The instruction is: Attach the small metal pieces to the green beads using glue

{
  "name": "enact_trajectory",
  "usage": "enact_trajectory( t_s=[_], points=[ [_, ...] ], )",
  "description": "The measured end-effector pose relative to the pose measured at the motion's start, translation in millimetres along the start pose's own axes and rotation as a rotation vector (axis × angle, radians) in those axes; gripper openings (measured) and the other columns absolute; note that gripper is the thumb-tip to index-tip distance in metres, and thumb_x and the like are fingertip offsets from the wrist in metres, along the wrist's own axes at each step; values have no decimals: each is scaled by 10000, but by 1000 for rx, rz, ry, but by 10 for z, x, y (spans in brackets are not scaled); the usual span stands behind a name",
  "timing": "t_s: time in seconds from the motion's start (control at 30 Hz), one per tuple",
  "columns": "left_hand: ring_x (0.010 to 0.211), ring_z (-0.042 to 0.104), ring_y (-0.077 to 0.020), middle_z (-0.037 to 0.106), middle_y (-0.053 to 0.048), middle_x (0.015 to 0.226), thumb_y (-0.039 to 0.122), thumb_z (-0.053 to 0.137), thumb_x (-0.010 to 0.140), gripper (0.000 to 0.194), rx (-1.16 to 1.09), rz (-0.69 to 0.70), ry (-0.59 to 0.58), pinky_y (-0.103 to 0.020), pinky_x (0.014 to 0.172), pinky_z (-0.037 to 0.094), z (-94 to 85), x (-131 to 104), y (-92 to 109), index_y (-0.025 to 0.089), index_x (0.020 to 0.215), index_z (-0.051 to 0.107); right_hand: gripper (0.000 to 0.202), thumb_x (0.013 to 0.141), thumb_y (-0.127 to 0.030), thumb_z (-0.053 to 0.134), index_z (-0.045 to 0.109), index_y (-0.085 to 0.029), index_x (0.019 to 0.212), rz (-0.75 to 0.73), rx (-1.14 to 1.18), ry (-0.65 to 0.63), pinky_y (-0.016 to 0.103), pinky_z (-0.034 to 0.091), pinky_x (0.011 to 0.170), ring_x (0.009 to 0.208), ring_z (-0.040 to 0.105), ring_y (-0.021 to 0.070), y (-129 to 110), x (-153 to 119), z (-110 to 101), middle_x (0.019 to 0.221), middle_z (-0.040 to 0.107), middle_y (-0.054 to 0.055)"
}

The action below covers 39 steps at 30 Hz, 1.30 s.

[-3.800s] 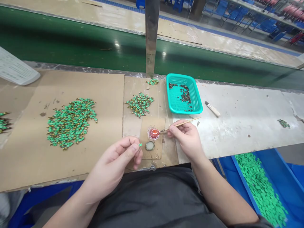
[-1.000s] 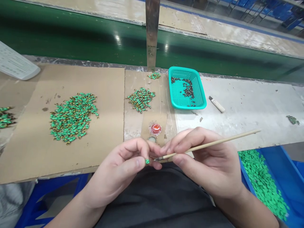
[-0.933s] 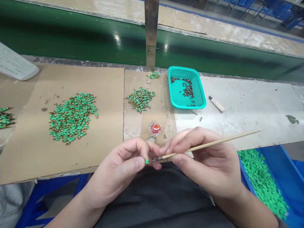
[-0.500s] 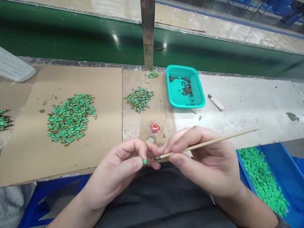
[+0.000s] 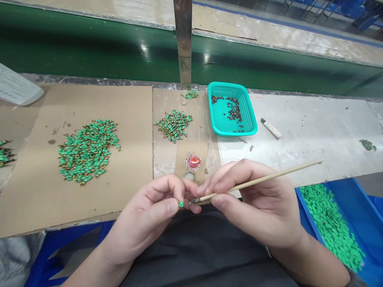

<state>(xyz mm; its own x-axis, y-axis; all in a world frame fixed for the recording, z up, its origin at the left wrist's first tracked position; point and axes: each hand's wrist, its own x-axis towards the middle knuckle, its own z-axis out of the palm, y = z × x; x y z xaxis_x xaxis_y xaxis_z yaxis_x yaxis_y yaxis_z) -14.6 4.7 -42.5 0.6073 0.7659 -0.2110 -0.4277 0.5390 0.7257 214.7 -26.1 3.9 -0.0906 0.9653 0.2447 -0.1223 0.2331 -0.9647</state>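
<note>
Between the thumb and forefinger of my left hand [image 5: 155, 211] is a tiny green piece [image 5: 180, 204], mostly covered by the fingertips. My right hand [image 5: 254, 203] pinches a thin wooden-handled brush [image 5: 263, 180] like a pen. Its dark tip points left, a short gap from the green piece, and the fingers of both hands meet above it. Just beyond the hands sit a small cap of red liquid [image 5: 194, 161] and a pale round cap [image 5: 189, 175], partly hidden by my fingers.
Green-and-gold pieces form a large pile [image 5: 88, 151] on cardboard and a smaller pile [image 5: 174, 125]. A turquoise basket [image 5: 216, 129] holds small dark pieces. A short flat brush [image 5: 271, 128] lies right of it. Green discs [image 5: 332, 223] fill part of a blue bin [image 5: 366, 239].
The view has shifted very slightly. Both hands keep nearly the same pose, with the brush tip still close to the green piece.
</note>
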Motion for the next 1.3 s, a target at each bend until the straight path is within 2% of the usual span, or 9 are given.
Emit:
enact_trajectory(
  t_s=[0.5,0.63,0.73,0.9,0.97,1.0,1.13,1.2,1.3],
  points=[
    [869,815,-164,903,-50,1011,384,982,986,186,-10,9,23,-205,822,694,-58,36,-28,232,913,904,153,1021,-105,922,838,-233,1032,-8,35,25,354,744,849,916,883,219,52,15,-37,968,876,39],
    [1037,882,-253,937,-85,1128,397,1003,963,203,8,-32,80,-276,887,729,-124,31,-29,238,890,901,129,1053,-172,912,806,-238,1023,-56,42,125,264,681,616,682,808,159,59,112,-240,839,838,2],
    [1089,886,-294,924,-80,1086,445,1054,883,284,30,-61,227,-283,876,740,-169,27,-18,239,815,869,56,1145,-271,793,820,-244,1104,-135,-12,205,268,690,584,632,809,156,107,305,-536,808,843,-9],
    [1083,877,-333,904,-73,1011,480,1085,792,375,103,-19,367,-283,812,750,-229,63,22,245,721,801,311,1216,-390,557,802,-218,1127,-109,-508,217,362,756,901,1088,903,230,225,834,-1080,1180,902,107],
    [1105,873,-351,908,-74,1006,477,1070,799,367,123,-7,371,-301,815,755,-237,81,33,251,717,792,523,1296,-414,280,758,-211,1358,27,-785,136,337,729,845,954,888,192,293,1073,-1220,1148,891,111],
    [1110,872,-358,910,-75,1006,477,1069,795,365,129,-6,371,-310,819,758,-239,87,35,252,716,793,530,1300,-387,262,736,-199,1441,69,-861,99,341,718,828,897,874,192,332,1191,-1268,1108,888,109],
    [1112,874,-373,910,-86,1001,496,1078,773,383,142,-5,382,-324,811,760,-259,90,24,249,712,792,196,1174,-200,659,849,-170,1204,190,-1161,-88,444,658,1113,1204,838,299,491,1618,-1343,1220,886,147],
    [1103,879,-376,909,-92,1009,501,1081,772,388,139,-3,375,-330,810,761,-295,84,8,245,720,794,80,1128,-204,782,851,-165,1144,256,-1306,-177,513,628,1197,1312,799,324,549,1778,-1338,1289,867,137],
    [1110,885,-389,912,-104,1041,505,1077,784,379,135,5,331,-356,831,768,-373,71,-23,244,752,803,205,1154,-344,822,822,-171,1264,356,-1482,-257,551,673,1143,1270,809,300,599,1917,-1288,1352,835,108]
  ],
)
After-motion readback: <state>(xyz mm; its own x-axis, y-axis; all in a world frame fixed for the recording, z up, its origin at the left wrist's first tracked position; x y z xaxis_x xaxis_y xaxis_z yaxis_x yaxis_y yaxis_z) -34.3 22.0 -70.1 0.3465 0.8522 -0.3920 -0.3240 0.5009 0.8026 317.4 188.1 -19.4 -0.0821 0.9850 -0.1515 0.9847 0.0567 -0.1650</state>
